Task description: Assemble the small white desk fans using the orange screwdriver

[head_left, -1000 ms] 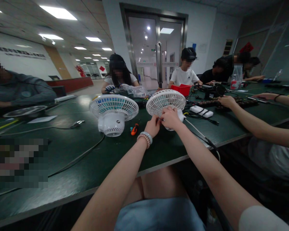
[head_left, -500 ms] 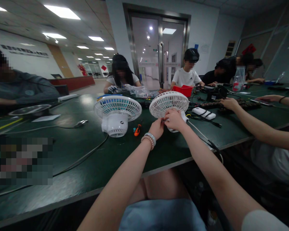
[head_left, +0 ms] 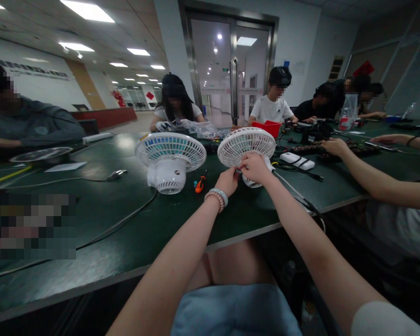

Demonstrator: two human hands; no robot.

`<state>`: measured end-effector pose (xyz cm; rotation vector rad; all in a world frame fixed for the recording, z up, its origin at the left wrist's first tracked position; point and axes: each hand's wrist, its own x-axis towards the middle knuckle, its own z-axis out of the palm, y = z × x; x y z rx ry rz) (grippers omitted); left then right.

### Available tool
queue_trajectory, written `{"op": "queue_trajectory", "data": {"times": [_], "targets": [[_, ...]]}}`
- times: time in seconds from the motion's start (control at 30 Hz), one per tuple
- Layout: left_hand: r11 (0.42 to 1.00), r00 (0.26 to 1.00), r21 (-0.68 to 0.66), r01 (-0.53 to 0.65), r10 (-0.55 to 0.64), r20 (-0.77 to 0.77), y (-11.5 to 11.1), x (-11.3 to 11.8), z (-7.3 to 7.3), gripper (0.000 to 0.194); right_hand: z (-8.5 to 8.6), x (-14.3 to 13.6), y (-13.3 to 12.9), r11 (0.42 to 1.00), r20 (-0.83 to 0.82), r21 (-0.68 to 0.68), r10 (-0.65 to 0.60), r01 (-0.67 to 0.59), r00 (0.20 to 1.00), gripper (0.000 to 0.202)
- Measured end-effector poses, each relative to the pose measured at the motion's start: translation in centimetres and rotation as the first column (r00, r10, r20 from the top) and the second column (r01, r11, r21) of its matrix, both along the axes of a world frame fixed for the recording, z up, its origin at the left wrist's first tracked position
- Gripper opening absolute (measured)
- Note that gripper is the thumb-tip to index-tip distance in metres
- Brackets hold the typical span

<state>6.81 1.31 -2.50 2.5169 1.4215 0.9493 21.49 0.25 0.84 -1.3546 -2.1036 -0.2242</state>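
Observation:
Two white fans lie face up on the green table. At the right fan [head_left: 247, 140], my left hand [head_left: 228, 181] and my right hand [head_left: 255, 167] meet below the near edge of its grille, fingertips together. Both hands have closed fingers around something small and dark, too small to make out. My right hand partly hides the fan's base. The left fan [head_left: 171, 154] stands on its white motor housing, untouched. Between the fans lies an orange-handled screwdriver [head_left: 199, 185], with a small blue piece beside it.
A white power strip [head_left: 297, 161] and black cables lie right of the fans. Behind them sits a red tray [head_left: 267, 128] near plastic bags. A grey cord [head_left: 126, 223] crosses the table at left. Another person's hand [head_left: 336, 146] works at the right; several people sit around.
The view has shifted slightly. Both my hands remain at the right fan, with barely any movement of the fingers.

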Motion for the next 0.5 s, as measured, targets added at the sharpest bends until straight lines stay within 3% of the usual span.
{"op": "queue_trajectory", "data": {"times": [0.5], "targets": [[0.997,0.995,-0.03,-0.075,0.073,-0.061,0.48,-0.12,-0.41,0.025,-0.02,-0.12,-0.13,1.0,0.016,0.003,0.006,-0.006,1.0,0.021]]}}
